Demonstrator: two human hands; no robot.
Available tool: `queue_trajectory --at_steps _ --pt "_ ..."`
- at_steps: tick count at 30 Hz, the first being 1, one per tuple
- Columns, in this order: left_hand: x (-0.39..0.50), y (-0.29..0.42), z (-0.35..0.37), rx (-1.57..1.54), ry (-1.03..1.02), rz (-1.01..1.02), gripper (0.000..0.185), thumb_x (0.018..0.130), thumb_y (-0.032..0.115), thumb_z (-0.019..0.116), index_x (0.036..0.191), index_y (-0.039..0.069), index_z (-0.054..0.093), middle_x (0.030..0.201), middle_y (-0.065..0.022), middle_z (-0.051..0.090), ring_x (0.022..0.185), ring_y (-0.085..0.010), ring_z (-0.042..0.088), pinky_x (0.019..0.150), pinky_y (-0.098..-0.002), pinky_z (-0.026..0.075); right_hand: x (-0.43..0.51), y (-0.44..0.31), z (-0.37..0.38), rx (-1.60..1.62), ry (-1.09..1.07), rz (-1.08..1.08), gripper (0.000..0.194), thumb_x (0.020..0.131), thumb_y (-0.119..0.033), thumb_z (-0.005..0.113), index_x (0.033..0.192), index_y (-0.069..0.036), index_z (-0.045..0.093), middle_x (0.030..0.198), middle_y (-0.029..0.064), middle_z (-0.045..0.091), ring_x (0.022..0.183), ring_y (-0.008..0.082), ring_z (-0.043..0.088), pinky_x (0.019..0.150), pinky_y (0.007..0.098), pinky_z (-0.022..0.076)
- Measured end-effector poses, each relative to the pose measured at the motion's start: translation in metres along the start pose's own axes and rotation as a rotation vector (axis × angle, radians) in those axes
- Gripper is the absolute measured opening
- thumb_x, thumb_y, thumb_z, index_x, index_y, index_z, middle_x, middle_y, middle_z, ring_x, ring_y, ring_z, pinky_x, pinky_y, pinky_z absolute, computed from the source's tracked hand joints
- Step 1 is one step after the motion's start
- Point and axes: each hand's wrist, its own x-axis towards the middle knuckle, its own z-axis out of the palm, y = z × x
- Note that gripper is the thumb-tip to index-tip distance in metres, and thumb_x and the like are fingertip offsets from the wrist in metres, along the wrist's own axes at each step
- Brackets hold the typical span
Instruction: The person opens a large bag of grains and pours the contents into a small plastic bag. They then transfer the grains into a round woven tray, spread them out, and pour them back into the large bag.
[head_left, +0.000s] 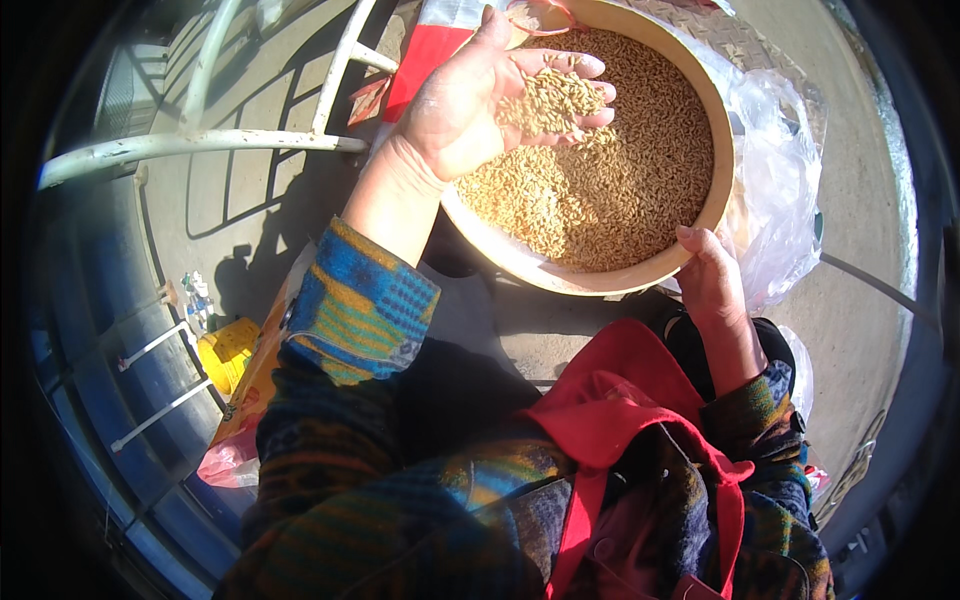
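Note:
My left hand is palm up over a round, shallow, pale-rimmed container, which may be a sieve; its base is hidden. A small heap of grain, husked like oats or barley, lies across that palm and fingers. More of the same grain covers the container's bottom, sunlit at the lower left and browner elsewhere. My right hand grips the lower right of the rim, thumb on top and fingers mostly hidden beneath. The container looks tilted or level; I cannot tell which.
White metal railing stands at the upper left. Clear plastic bags lie right of the container. A yellow bucket and an orange printed sack are at my left. A red-and-white sack shows behind my left hand. A hose or cable crosses the ground at right.

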Motion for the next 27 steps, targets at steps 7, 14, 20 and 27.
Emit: queue_trajectory --at_steps 7,14,20,27 --pt "0.002 -0.001 0.002 -0.019 -0.112 0.06 0.09 0.089 0.071 0.031 0.134 -0.006 0.042 0.126 -0.0295 0.053 0.112 -0.0387 0.059 0.091 -0.0448 0.052 0.0 0.001 -0.001 -0.007 0.019 -0.001 0.058 0.081 -0.007 0.052 0.137 -0.006 0.038 0.125 0.0078 0.051 0.112 0.0224 0.053 0.095 0.0389 0.0444" --pt "0.001 -0.003 -0.002 -0.008 0.009 -0.006 0.091 0.09 0.071 0.031 0.134 -0.008 0.041 0.127 -0.0287 0.053 0.115 -0.0392 0.057 0.096 -0.0451 0.049 -0.001 -0.002 0.002 0.022 0.038 0.021 0.06 0.08 -0.007 0.053 0.138 -0.007 0.036 0.126 0.008 0.051 0.111 0.0229 0.054 0.095 0.0395 0.0449" --pt "0.0 0.001 0.004 -0.062 -0.166 0.063 0.091 0.09 0.071 0.031 0.134 -0.008 0.041 0.128 -0.0284 0.052 0.115 -0.0387 0.057 0.096 -0.045 0.048 0.0 0.0 0.0 0.0 0.015 0.001 0.062 0.081 -0.008 0.053 0.139 -0.008 0.034 0.127 0.0084 0.051 0.112 0.024 0.053 0.093 0.04 0.0469" --pt "0.003 -0.005 -0.014 0.243 0.018 0.007 0.082 0.093 0.063 0.033 0.138 -0.006 0.037 0.13 -0.0275 0.051 0.118 -0.0349 0.055 0.099 -0.0381 0.045 -0.001 -0.004 0.005 -0.011 0.024 -0.014 0.062 0.081 -0.009 0.052 0.139 -0.007 0.033 0.125 0.0093 0.051 0.11 0.0242 0.055 0.09 0.0411 0.0494"
